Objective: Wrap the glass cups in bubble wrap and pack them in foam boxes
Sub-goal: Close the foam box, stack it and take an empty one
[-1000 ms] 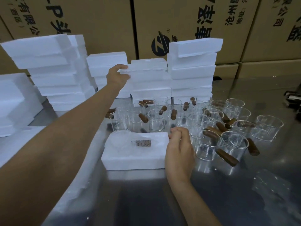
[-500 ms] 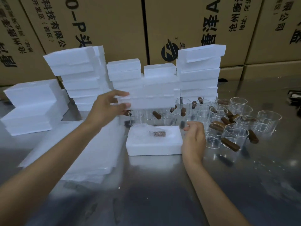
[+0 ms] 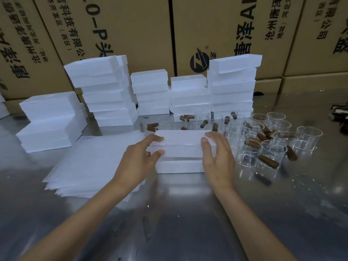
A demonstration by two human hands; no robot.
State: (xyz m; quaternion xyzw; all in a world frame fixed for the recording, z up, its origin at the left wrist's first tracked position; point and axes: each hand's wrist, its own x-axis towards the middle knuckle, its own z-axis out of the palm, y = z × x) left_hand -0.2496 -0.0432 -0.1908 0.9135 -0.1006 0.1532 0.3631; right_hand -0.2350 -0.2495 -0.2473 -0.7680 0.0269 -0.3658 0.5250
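Both hands hold a white foam lid (image 3: 181,146) just above the foam box (image 3: 179,166) at the middle of the steel table (image 3: 188,223). A dark gap shows between lid and box, so the lid is not seated. The left hand (image 3: 140,162) pinches the lid's left end, fingers on top and thumb on the side. The right hand (image 3: 216,157) grips the right end, thumb on the near face; its fingers curl over the top and are partly hidden. The lid covers the box's inside, so its contents cannot be seen. Glass cups (image 3: 263,140) with brown handles crowd the table to the right, their clear walls hard to separate. Bubble wrap sheets (image 3: 90,162), probably a thin stack, lie left of the box. Stacks of foam boxes (image 3: 231,87) stand behind, before cardboard cartons (image 3: 226,25) cut off by the frame.
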